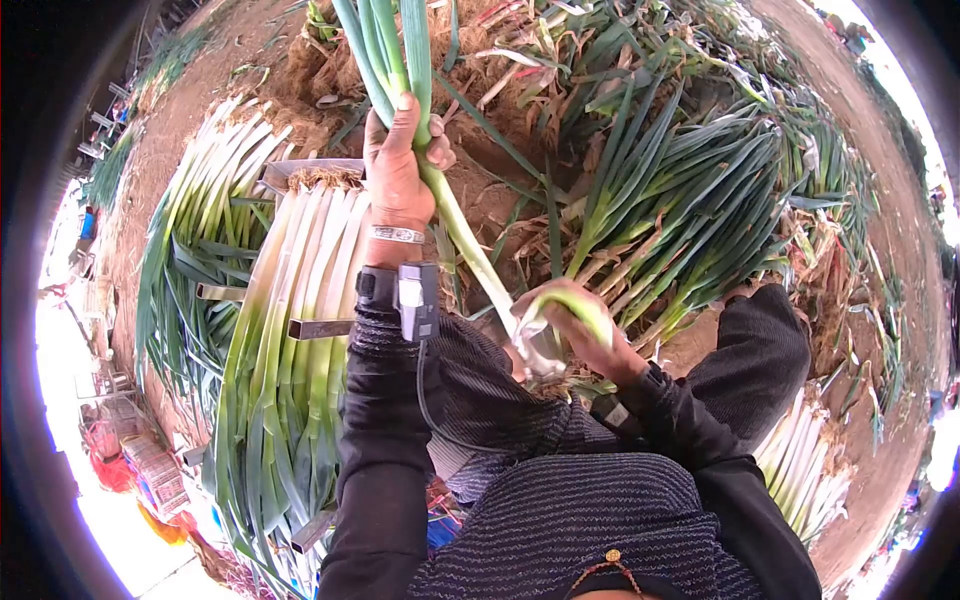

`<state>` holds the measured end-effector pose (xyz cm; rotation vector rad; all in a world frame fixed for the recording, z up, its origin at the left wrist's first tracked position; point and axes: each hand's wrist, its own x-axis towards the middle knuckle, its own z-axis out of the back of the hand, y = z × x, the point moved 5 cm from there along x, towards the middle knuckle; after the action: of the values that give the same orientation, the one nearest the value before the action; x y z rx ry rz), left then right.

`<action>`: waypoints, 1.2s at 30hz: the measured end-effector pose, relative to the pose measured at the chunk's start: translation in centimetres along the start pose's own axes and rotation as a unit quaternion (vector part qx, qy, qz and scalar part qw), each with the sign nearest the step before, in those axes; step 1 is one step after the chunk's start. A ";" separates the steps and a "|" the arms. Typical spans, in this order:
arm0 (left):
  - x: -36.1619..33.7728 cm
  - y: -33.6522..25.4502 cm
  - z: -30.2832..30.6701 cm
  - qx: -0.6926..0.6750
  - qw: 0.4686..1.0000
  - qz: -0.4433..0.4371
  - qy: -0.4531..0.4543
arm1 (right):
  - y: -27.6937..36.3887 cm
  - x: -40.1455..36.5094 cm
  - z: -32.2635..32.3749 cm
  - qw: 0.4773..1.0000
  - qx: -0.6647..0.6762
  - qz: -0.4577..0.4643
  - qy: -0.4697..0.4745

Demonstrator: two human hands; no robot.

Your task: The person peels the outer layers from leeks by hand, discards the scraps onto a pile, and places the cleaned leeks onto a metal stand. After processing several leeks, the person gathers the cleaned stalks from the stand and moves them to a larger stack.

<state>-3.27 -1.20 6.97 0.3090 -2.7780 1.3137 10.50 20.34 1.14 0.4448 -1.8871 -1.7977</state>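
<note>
My left hand (405,175) is closed around a large green onion (465,235), just below where its green leaves fan out. The stalk slants down to the right, its pale root end near my lap. Down there my right hand (585,325) is closed on a peeled outer leaf (575,298), a pale green strip that curls over the fingers. White sheath and roots hang below this hand; whether the strip is fully loose from the stalk cannot be seen.
Left of me, trimmed green onions (290,300) lie stacked on a metal frame (320,328). Another pile (200,190) lies beyond. Untrimmed green onions (690,200) lie ahead on the right, among leaf scraps (520,75). More white stalks (805,460) rest by my right side.
</note>
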 end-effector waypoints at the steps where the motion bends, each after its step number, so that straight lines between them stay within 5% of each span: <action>1: 0.1 0.1 -0.2 -0.006 1.000 0.001 -0.002 | -1.5 0.0 -0.2 0.995 0.056 -0.075 -0.016; 3: 0.1 -0.1 -0.2 0.001 1.000 -0.009 -0.008 | -4.2 -0.1 -1.2 0.979 0.096 -0.165 -0.065; 10: 0.0 -1.7 1.1 0.016 0.999 -0.045 -0.010 | -2.8 -1.5 -2.4 0.989 -0.121 -0.018 0.087; 13: -0.4 -1.4 1.3 0.020 0.998 -0.038 -0.048 | -1.8 -2.2 -2.2 0.935 -0.319 0.079 0.133; 18: 0.1 -0.6 1.5 0.018 0.998 -0.034 -0.057 | 0.2 -4.1 -1.8 0.909 -0.385 0.059 0.151; 20: 1.1 -1.8 3.2 0.056 0.988 -0.054 -0.132 | -1.2 -7.1 -0.9 0.952 -0.278 0.025 0.126; 22: 1.5 -3.3 3.4 0.056 0.992 -0.056 -0.093 | -3.6 -9.8 0.8 0.950 -0.292 -0.043 0.106; 25: 1.8 -3.9 4.3 0.027 0.996 -0.068 -0.053 | -7.5 -11.4 3.7 0.839 -0.418 -0.257 0.233; 28: 1.6 -4.2 4.3 0.009 0.996 -0.065 -0.057 | -8.4 -11.9 4.9 0.861 -0.439 -0.171 0.192; 32: 1.1 -3.6 3.0 0.010 0.998 -0.061 -0.031 | -6.6 -7.0 3.7 0.963 -0.251 -0.088 0.042; 36: 0.9 -3.1 2.3 -0.025 0.998 -0.048 -0.006 | -3.2 -2.1 0.3 0.975 -0.218 -0.019 0.031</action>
<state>-3.42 -5.06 7.95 0.4447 -2.7624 1.2237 11.70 21.52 -2.31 0.3719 -1.3916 -2.1212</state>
